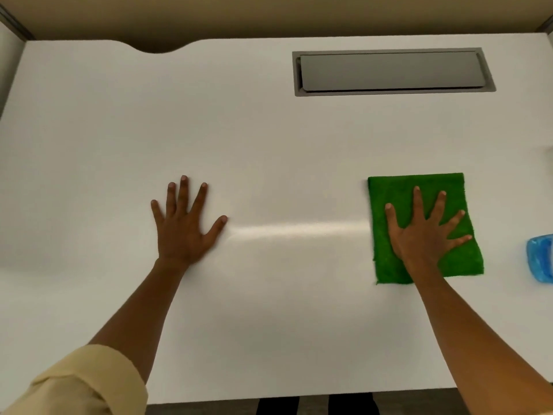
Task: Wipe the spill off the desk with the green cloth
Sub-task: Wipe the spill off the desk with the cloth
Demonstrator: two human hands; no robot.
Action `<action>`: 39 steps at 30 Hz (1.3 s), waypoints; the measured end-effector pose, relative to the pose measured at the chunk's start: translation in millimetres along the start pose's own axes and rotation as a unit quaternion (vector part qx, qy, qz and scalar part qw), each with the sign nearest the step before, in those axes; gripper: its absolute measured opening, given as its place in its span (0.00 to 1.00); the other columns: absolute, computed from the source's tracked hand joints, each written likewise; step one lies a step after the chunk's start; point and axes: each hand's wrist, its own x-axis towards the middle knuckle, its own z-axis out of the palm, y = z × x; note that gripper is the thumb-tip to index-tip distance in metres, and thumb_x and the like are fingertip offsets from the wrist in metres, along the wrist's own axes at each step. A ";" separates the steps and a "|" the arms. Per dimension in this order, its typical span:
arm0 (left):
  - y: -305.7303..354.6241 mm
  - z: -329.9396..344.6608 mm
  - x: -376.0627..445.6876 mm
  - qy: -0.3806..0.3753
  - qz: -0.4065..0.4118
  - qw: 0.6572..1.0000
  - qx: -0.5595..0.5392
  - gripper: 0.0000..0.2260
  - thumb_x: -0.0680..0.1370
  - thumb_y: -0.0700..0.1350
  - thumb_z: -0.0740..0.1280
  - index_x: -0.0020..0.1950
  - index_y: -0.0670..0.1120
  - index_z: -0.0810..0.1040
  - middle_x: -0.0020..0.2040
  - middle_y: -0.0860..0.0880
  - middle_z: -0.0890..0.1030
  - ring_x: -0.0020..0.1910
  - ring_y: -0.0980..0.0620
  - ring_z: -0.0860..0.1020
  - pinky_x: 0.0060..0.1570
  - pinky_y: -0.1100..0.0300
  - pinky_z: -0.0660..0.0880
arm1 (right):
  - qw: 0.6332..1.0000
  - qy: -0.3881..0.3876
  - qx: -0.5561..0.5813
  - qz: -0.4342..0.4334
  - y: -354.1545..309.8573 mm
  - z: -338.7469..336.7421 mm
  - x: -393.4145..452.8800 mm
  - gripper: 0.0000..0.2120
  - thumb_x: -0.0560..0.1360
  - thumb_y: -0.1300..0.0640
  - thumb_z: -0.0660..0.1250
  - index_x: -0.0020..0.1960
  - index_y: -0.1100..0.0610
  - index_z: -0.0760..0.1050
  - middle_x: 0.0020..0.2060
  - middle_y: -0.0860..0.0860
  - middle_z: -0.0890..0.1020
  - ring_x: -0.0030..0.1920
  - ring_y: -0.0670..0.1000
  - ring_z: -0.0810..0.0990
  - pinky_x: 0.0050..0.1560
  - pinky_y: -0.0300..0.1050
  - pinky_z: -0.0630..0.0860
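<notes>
A folded green cloth (pixel 398 190) lies flat on the white desk (pixel 269 139), right of centre. My right hand (pixel 425 232) presses down on the cloth with fingers spread wide, not gripping it. My left hand (pixel 185 226) rests flat on the bare desk, palm down, fingers apart, holding nothing. A shiny streak (pixel 299 229) runs across the desk between the left thumb and the cloth's left edge. I cannot tell whether this streak is liquid or a light reflection.
A grey recessed cable flap (pixel 392 71) sits in the desk at the back right. A blue translucent object (pixel 541 257) is cut off at the right edge, close to the cloth. The desk's near edge (pixel 299 398) runs along the bottom.
</notes>
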 end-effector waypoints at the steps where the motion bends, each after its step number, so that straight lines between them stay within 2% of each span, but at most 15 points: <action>1: -1.0 1.1 0.5 0.002 0.003 1.000 0.001 0.37 0.76 0.72 0.50 0.81 0.58 0.51 0.83 0.47 0.47 0.81 0.42 0.47 0.73 0.31 0.49 | 1.000 -0.001 0.005 0.008 -3.1 0.4 -1.4 0.40 0.69 0.20 0.39 0.77 0.37 0.47 0.80 0.51 0.48 0.77 0.68 0.43 0.67 0.81 0.42; 4: -3.8 3.8 1.4 0.008 0.006 1.000 0.001 0.36 0.76 0.72 0.50 0.81 0.58 0.51 0.83 0.48 0.47 0.81 0.42 0.47 0.73 0.31 0.49 | 1.000 -0.003 0.022 0.015 -29.4 2.9 -8.0 0.41 0.69 0.20 0.38 0.77 0.37 0.46 0.80 0.51 0.47 0.77 0.68 0.41 0.66 0.81 0.43; 6: -3.8 3.6 1.5 0.012 0.010 1.000 -0.007 0.34 0.77 0.71 0.50 0.81 0.58 0.52 0.83 0.48 0.47 0.81 0.43 0.48 0.73 0.31 0.49 | 1.000 -0.005 0.025 -0.016 -61.0 7.1 -17.8 0.41 0.69 0.20 0.38 0.77 0.37 0.47 0.80 0.51 0.47 0.77 0.68 0.41 0.66 0.81 0.42; 10: -4.1 1.6 1.5 0.020 0.011 0.999 -0.027 0.31 0.80 0.66 0.46 0.81 0.57 0.55 0.83 0.48 0.50 0.81 0.43 0.49 0.74 0.32 0.50 | 0.991 -0.009 0.011 -0.135 -143.4 22.3 -56.7 0.41 0.69 0.21 0.39 0.77 0.38 0.50 0.80 0.52 0.50 0.77 0.70 0.43 0.66 0.80 0.39; 13: -5.3 1.2 2.2 0.019 0.004 0.999 -0.046 0.29 0.80 0.64 0.45 0.81 0.56 0.55 0.83 0.49 0.50 0.82 0.44 0.48 0.75 0.34 0.48 | 0.967 -0.010 0.007 -0.256 -192.5 36.4 -104.0 0.40 0.70 0.22 0.41 0.77 0.38 0.54 0.80 0.53 0.53 0.76 0.71 0.45 0.66 0.80 0.40; 17: -5.6 0.4 1.5 0.008 0.002 0.999 -0.048 0.30 0.80 0.65 0.45 0.81 0.57 0.52 0.83 0.50 0.47 0.82 0.45 0.46 0.76 0.35 0.46 | 0.934 -0.010 0.015 -0.356 -195.3 56.0 -168.1 0.38 0.71 0.23 0.46 0.76 0.39 0.56 0.80 0.53 0.52 0.77 0.70 0.44 0.67 0.80 0.43; 21: -5.1 -2.0 1.5 0.006 0.004 0.999 -0.046 0.33 0.78 0.67 0.47 0.81 0.56 0.52 0.83 0.50 0.47 0.82 0.46 0.46 0.75 0.35 0.46 | 0.928 -0.004 0.018 -0.372 -171.0 65.6 -205.5 0.37 0.72 0.24 0.48 0.77 0.38 0.55 0.80 0.52 0.50 0.78 0.68 0.43 0.68 0.79 0.43; 26: -5.8 -0.6 2.2 0.001 0.004 0.999 -0.048 0.33 0.78 0.68 0.47 0.81 0.57 0.51 0.83 0.51 0.45 0.82 0.46 0.44 0.76 0.35 0.45 | 0.928 -0.007 0.018 -0.373 -175.1 63.8 -201.0 0.37 0.71 0.24 0.48 0.77 0.38 0.55 0.80 0.52 0.50 0.78 0.68 0.43 0.68 0.80 0.42; 33: -7.8 0.2 4.6 -0.005 -0.008 0.998 -0.069 0.30 0.80 0.65 0.43 0.81 0.58 0.50 0.83 0.52 0.46 0.82 0.48 0.44 0.76 0.36 0.44 | 0.932 -0.001 0.030 -0.361 -225.2 56.4 -157.7 0.38 0.70 0.23 0.49 0.76 0.38 0.57 0.80 0.52 0.54 0.77 0.69 0.45 0.68 0.79 0.41; 39: -6.4 1.0 3.7 0.012 -0.011 0.997 -0.076 0.32 0.79 0.66 0.43 0.82 0.55 0.50 0.83 0.52 0.47 0.82 0.48 0.45 0.76 0.38 0.43 | 0.940 -0.005 0.013 -0.341 -269.0 48.8 -115.1 0.40 0.68 0.22 0.44 0.76 0.37 0.55 0.80 0.52 0.53 0.77 0.69 0.44 0.67 0.79 0.38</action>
